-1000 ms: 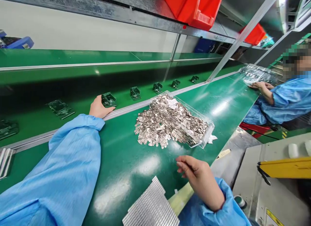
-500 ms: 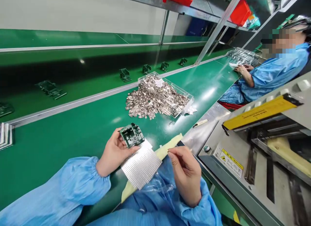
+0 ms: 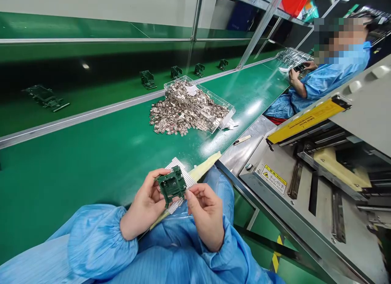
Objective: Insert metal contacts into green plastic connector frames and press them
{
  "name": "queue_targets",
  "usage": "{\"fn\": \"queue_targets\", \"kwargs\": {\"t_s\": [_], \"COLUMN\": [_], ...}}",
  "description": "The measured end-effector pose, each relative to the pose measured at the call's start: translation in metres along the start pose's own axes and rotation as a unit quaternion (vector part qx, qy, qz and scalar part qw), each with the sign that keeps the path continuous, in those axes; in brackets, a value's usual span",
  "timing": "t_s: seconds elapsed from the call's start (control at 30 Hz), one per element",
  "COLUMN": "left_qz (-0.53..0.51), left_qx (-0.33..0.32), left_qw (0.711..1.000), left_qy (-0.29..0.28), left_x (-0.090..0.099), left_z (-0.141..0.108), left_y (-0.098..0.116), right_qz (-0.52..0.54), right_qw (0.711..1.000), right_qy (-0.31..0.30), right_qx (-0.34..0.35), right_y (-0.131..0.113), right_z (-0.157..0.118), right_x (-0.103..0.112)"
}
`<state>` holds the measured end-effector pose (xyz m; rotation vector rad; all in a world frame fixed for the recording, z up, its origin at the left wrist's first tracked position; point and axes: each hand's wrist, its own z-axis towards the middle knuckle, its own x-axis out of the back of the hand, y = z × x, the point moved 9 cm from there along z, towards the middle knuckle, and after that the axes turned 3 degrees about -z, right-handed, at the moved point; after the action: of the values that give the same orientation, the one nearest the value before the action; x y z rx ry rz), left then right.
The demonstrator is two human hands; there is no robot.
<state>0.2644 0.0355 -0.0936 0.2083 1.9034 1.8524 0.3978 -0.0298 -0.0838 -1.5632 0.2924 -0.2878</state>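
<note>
Above the silvery ribbed sheet (image 3: 190,179) at the near edge of the green bench (image 3: 100,170), the left hand (image 3: 143,208) has its fingers and thumb clamped on the green circuit board assembly (image 3: 172,185), held tilted. The right hand (image 3: 208,214) is at the assembly's right edge, thumb and forefinger together; whether they grip a small part cannot be determined. Beyond them, small metal pieces (image 3: 174,113) lie heaped in and around a clear tray (image 3: 227,120), well apart from both hands.

Bright overhead glare on the green tabletop (image 3: 122,166), dark shadow band behind, edges stretched.
</note>
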Motion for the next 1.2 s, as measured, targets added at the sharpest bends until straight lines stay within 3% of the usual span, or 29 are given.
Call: {"fn": "queue_targets", "kwargs": {"t_s": [0.2,0.57,0.7,0.9,1.2], "left_qz": [-0.005,0.006,0.04,0.059,0.023], "left_qx": [0.009,0.022,0.024,0.031,0.062], "left_qw": [0.999,0.997,0.998,0.998,0.998], "left_qy": [-0.041,-0.077,-0.043,0.008,0.02], "left_x": [-0.006,-0.012,-0.006,0.001,-0.003], "left_z": [-0.003,-0.01,-0.008,-0.007,-0.005], "left_y": [-0.008,-0.012,-0.014,-0.014,-0.012], "right_qz": [-0.107,-0.129,-0.128,-0.017,0.062], "right_qw": [0.989,0.987,0.988,1.0,0.994], "right_qy": [0.027,0.048,0.038,0.019,0.04], "right_qx": [0.099,0.08,0.078,-0.004,-0.076], "right_y": [-0.015,-0.008,-0.006,0.014,0.028], "right_z": [0.001,0.003,0.004,0.005,0.005], "right_x": [-0.007,-0.008,-0.01,-0.015,-0.019]}}
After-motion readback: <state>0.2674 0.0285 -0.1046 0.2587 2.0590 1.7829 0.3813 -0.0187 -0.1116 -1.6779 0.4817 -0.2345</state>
